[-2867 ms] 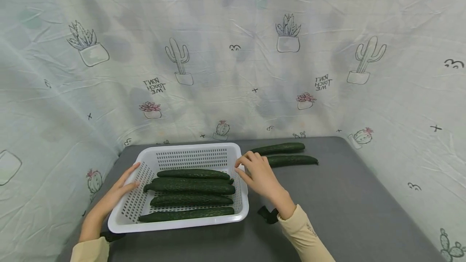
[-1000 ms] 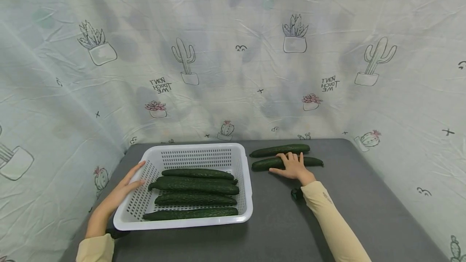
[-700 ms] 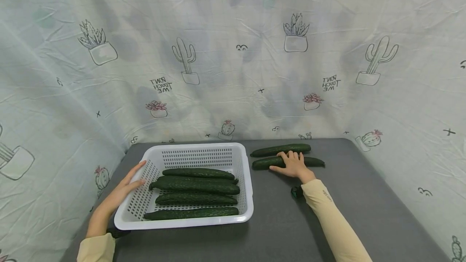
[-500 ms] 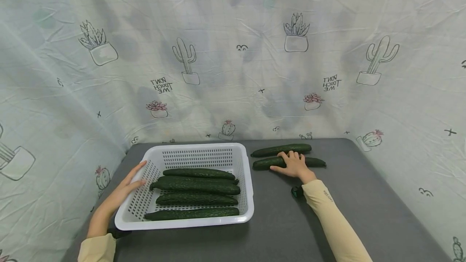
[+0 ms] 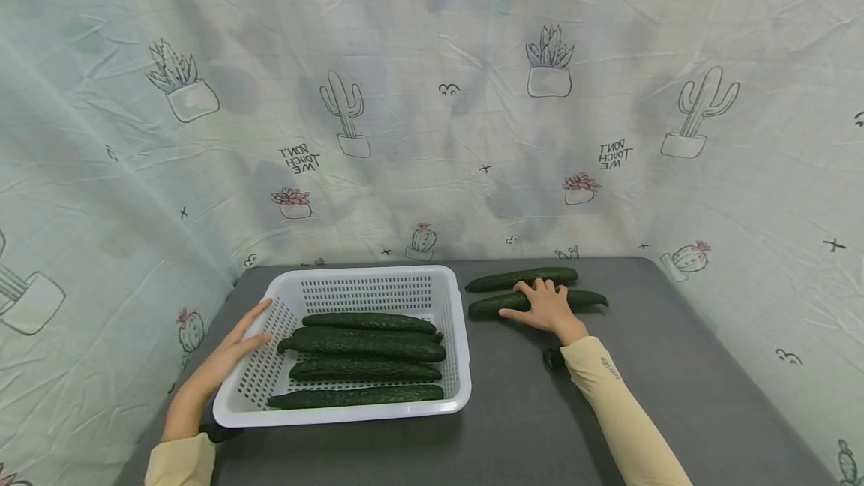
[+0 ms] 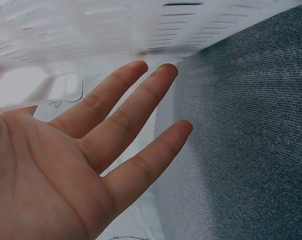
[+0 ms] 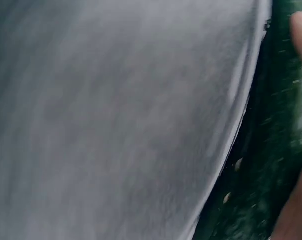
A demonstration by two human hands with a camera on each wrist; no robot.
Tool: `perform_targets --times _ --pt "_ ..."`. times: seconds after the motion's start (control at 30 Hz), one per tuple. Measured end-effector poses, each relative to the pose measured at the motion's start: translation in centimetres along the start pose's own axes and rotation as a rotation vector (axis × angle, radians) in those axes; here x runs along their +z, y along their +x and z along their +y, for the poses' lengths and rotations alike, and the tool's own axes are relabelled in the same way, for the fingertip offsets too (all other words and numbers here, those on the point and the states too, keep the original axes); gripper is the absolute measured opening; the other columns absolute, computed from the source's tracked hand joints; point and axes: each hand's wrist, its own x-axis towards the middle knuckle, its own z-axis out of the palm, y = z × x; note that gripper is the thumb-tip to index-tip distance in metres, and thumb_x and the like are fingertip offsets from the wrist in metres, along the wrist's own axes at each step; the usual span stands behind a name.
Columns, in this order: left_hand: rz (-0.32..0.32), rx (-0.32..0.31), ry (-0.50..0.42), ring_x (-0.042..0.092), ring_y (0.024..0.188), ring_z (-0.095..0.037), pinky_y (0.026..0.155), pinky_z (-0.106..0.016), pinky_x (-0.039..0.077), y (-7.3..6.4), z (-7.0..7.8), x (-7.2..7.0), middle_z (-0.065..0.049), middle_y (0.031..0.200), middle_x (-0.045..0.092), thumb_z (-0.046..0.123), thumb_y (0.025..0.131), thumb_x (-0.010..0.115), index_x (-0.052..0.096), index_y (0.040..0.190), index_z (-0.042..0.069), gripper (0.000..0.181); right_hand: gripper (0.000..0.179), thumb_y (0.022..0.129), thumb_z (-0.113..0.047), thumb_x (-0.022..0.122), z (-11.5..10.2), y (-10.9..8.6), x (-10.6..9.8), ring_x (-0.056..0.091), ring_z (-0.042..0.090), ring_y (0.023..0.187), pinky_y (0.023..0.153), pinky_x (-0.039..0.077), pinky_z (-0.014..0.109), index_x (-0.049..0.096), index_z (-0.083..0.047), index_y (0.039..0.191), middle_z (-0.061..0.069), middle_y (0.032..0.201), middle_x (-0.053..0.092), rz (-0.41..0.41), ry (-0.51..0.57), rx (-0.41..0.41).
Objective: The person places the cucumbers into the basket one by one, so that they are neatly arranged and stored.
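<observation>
My right hand (image 5: 548, 307) curls its fingers and thumb round the middle of the nearer of two dark green cucumbers (image 5: 489, 307) on the right. That cucumber (image 7: 256, 165) runs along the right edge of the right wrist view. Just behind it lies the second cucumber (image 5: 520, 277). My left hand (image 5: 223, 362) rests at the left rim of a white plastic basket (image 5: 367, 273), with a finger and the thumb on the rim. In the left wrist view three fingers (image 6: 123, 125) reach out straight beside the basket's outer wall. Several cucumbers (image 5: 364, 347) lie lengthwise inside the basket.
A grey table (image 5: 526, 411) carries everything. Behind and on both sides hangs a pale curtain (image 5: 432, 133) printed with cacti. Close to the right wrist is a small dark object (image 5: 553, 358).
My right hand has gone from the basket's right rim to the nearer cucumber and taken hold. In the last half second that cucumber's right end has risen slightly. The left hand stays put.
</observation>
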Motion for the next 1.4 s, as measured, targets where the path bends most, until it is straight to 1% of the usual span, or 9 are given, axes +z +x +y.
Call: perform_targets --times 0.23,0.47,0.7,0.83,0.97,1.1,1.3,1.4 --pt "-0.001 -0.001 -0.001 0.031 0.119 -0.061 0.069 -0.052 0.050 -0.1 0.1 0.0 -0.029 0.150 -0.002 0.028 0.099 0.041 -0.001 0.150 0.029 0.066 0.075 0.074 -0.078 0.048 -0.8 -0.1 -1.0 0.042 0.038 0.101 0.084 0.026 0.059 0.052 -0.023 0.125 0.017 0.110 0.049 0.052 -0.021 -0.010" --pt "-0.003 0.000 -0.013 0.034 0.117 -0.061 0.068 -0.052 0.050 -0.2 0.3 0.0 -0.029 0.149 -0.001 0.027 0.099 0.041 -0.003 0.150 0.028 0.066 0.076 0.073 -0.078 0.049 -1.7 -0.4 -2.7 0.042 0.039 0.102 0.085 0.024 0.060 0.054 -0.022 0.124 0.018 0.111 0.049 0.105 -0.031 -0.007" --pt "-0.006 -0.008 -0.013 0.033 0.118 -0.061 0.068 -0.053 0.050 -0.2 0.2 0.1 -0.030 0.149 -0.001 0.027 0.099 0.040 -0.003 0.150 0.028 0.067 0.073 0.073 -0.077 0.049 -2.6 -0.7 -4.3 0.042 0.036 0.096 0.081 0.025 0.058 0.055 -0.023 0.122 0.015 0.104 0.049 0.154 -0.058 -0.007" --pt "-0.008 0.004 -0.019 0.030 0.119 -0.062 0.069 -0.054 0.049 -0.1 0.1 0.0 -0.030 0.149 -0.001 0.027 0.099 0.040 -0.003 0.150 0.028 0.066 0.075 0.073 -0.078 0.047 -3.0 -0.8 -5.5 0.042 0.037 0.098 0.081 0.026 0.058 0.054 -0.024 0.124 0.017 0.107 0.050 0.178 -0.063 0.004" --pt "-0.009 0.014 -0.015 0.028 0.120 -0.062 0.070 -0.054 0.049 -0.2 0.2 0.0 -0.030 0.149 -0.002 0.027 0.099 0.040 -0.003 0.150 0.027 0.066 0.079 0.073 -0.081 0.043 -3.6 -1.0 -6.7 0.041 0.038 0.101 0.082 0.025 0.058 0.051 -0.024 0.127 0.018 0.110 0.049 0.176 -0.073 0.010" --pt "-0.008 0.009 -0.006 0.030 0.119 -0.062 0.070 -0.053 0.049 -0.3 0.3 -0.1 -0.030 0.149 -0.002 0.027 0.099 0.040 -0.003 0.150 0.027 0.067 0.081 0.072 -0.081 0.043 -4.7 -1.4 -7.8 0.041 0.038 0.099 0.082 0.025 0.059 0.050 -0.024 0.129 0.018 0.108 0.050 0.179 -0.076 0.025" --pt "-0.008 0.010 -0.006 0.032 0.118 -0.061 0.068 -0.052 0.050 -0.3 0.4 0.0 -0.030 0.149 -0.001 0.027 0.099 0.040 -0.003 0.150 0.027 0.066 0.079 0.073 -0.078 0.048 -7.1 -2.6 -9.4 0.040 0.037 0.093 0.081 0.024 0.059 0.051 -0.022 0.129 0.020 0.106 0.049 0.193 -0.047 0.077" --pt "-0.009 0.011 -0.007 0.032 0.118 -0.061 0.068 -0.052 0.050 -0.3 0.4 0.0 -0.030 0.149 -0.001 0.027 0.099 0.040 -0.003 0.150 0.027 0.066 0.079 0.072 -0.078 0.049 -8.2 -3.1 -10.1 0.039 0.037 0.092 0.081 0.024 0.058 0.051 -0.022 0.127 0.020 0.105 0.049 0.204 -0.048 0.088"
